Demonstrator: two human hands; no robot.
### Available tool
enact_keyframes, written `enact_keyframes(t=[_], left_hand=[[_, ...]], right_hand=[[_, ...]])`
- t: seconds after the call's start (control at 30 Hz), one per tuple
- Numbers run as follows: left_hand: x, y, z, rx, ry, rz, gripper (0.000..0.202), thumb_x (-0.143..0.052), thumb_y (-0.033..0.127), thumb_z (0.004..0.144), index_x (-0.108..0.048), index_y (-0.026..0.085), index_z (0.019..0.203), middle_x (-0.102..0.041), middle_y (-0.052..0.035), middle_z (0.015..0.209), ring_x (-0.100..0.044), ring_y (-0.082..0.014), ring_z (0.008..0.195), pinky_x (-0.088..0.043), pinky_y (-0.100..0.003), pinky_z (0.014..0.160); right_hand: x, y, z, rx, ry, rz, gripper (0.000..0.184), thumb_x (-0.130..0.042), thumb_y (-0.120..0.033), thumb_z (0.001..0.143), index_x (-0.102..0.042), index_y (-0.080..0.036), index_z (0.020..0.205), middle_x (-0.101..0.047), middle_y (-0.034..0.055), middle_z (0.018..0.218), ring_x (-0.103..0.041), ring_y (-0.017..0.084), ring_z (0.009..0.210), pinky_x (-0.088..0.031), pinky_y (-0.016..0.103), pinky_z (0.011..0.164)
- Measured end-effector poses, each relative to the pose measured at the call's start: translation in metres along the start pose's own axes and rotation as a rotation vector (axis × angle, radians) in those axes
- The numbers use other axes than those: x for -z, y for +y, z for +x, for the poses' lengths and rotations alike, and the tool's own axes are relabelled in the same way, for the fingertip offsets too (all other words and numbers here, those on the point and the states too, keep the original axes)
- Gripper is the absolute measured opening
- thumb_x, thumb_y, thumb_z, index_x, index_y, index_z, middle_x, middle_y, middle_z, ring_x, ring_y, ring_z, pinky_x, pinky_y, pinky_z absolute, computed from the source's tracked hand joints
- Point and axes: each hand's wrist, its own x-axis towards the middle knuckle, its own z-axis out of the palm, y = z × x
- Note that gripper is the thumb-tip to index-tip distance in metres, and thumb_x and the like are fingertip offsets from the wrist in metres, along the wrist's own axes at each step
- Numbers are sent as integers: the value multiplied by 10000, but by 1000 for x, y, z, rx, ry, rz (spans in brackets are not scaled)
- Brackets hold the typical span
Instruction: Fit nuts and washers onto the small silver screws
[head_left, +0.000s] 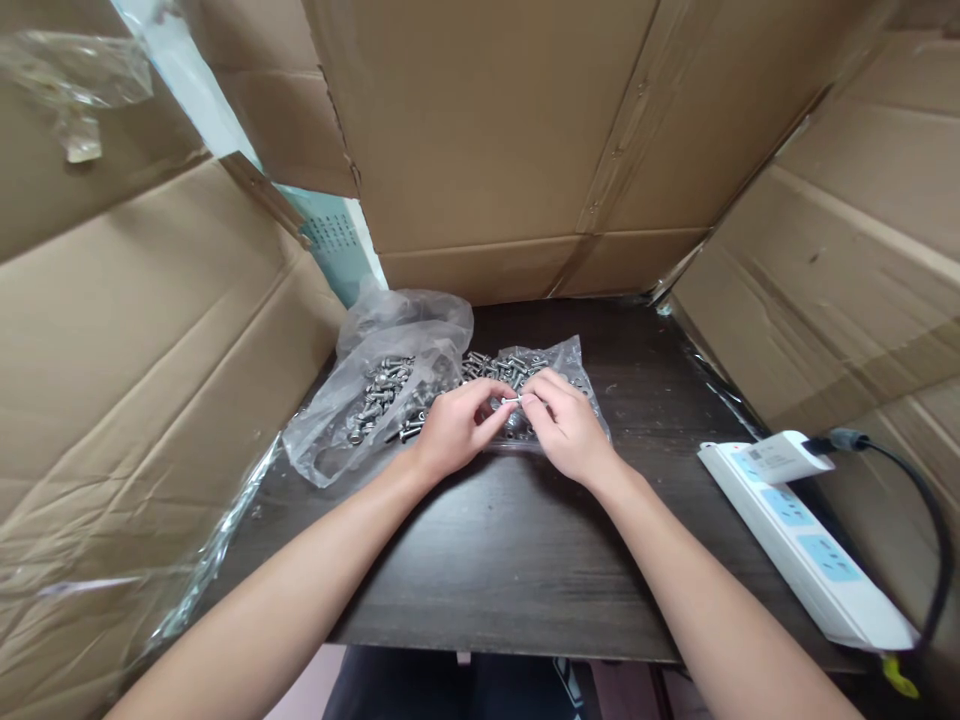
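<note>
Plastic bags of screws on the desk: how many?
2: one plastic bag left of the hands, open; another plastic bag behind the right hand. Others may be hidden.

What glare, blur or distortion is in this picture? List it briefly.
Head view: soft, even light; wide-angle bending of the cardboard walls at the edges; glare on the plastic bag; the small screw between the left hand and right hand is too tiny for detail.

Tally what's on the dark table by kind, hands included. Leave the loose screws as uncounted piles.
Hands: 2, left hand and right hand, pinching one small screw between them
Clear plastic bags of screws: 2, left bag and right bag
White power strip: 1
Black plug in the strip: 1
Total: 7
</note>
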Motion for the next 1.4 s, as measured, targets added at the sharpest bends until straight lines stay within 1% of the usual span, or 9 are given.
enact_keyframes(t=[0.37, 0.5, 0.6, 0.77, 0.87, 0.93, 1.07, 1.27, 1.4], left_hand=[[1, 0, 0, -9, -11, 6, 92, -634, 224, 983, -689, 169, 1032, -758, -33, 950, -650, -120, 684, -530, -224, 668], [2, 0, 1, 23, -5, 3, 92, -641, 225, 976, -702, 172, 1019, -761, -30, 928, -657, -125, 684, -530, -229, 665], [2, 0, 2, 36, 10, -1, 97, -646, 232, 973, -708, 175, 1020, -764, -30, 918, -659, -127, 679, -533, -234, 667], [2, -1, 1, 20, -4, 18, 110, -634, 242, 978, -705, 175, 1028, -766, -33, 929, -655, -125, 672, -535, -234, 669], [2, -1, 1, 24, -2, 21, 110, -638, 243, 977, -706, 175, 1030, -766, -32, 927, -660, -128, 682, -535, -234, 678], [2, -2, 1, 28, 7, 16, 105, -645, 235, 973, -706, 175, 1033, -766, -30, 931, -660, -126, 685, -532, -232, 681], [2, -1, 1, 29, 13, 3, 95, -653, 217, 965, -703, 170, 1030, -763, -24, 924, -647, -118, 665, -520, -223, 660], [1, 0, 1, 29, -7, -8, 99, -640, 218, 969, -698, 169, 1033, -763, -28, 926, -650, -120, 668, -525, -226, 656], [1, 0, 1, 28, -5, 4, 103, -635, 230, 973, -698, 173, 1032, -765, -31, 934, -653, -125, 673, -534, -233, 663]], right_hand=[[0, 1, 0, -41, -32, -3, 306, -408, -281, 1040, -520, -209, 765, -548, 43, 878, -564, 189, 810, -428, 356, 780], [3, 0, -1, -77, -59, -20, 62, -495, -215, 968, -550, -219, 939, -573, 52, 1018, -577, 208, 895, -446, 347, 773], [4, -3, -2, -98, -72, -17, 100, -512, -192, 947, -548, -232, 1031, -587, 50, 1066, -575, 213, 913, -448, 351, 786], [3, -5, 0, -63, -34, -4, 134, -447, -231, 1002, -529, -223, 897, -578, 45, 957, -563, 209, 878, -434, 360, 808], [3, -5, 0, -86, -35, 41, 68, -498, -170, 931, -534, -224, 952, -570, 40, 979, -565, 196, 853, -443, 339, 766], [3, -4, 0, -103, -30, 62, 121, -523, -146, 891, -539, -222, 983, -567, 38, 1003, -568, 191, 850, -444, 331, 748], [3, -3, 1, -76, -18, 40, 54, -503, -185, 938, -547, -216, 930, -567, 38, 967, -557, 193, 854, -435, 340, 773], [2, -2, 2, -64, -38, 37, 329, -405, -294, 1048, -518, -209, 752, -541, 40, 859, -556, 190, 809, -424, 349, 778], [3, -3, 1, -70, -38, 38, 238, -439, -253, 1026, -545, -211, 818, -561, 34, 885, -553, 189, 824, -417, 344, 777]])
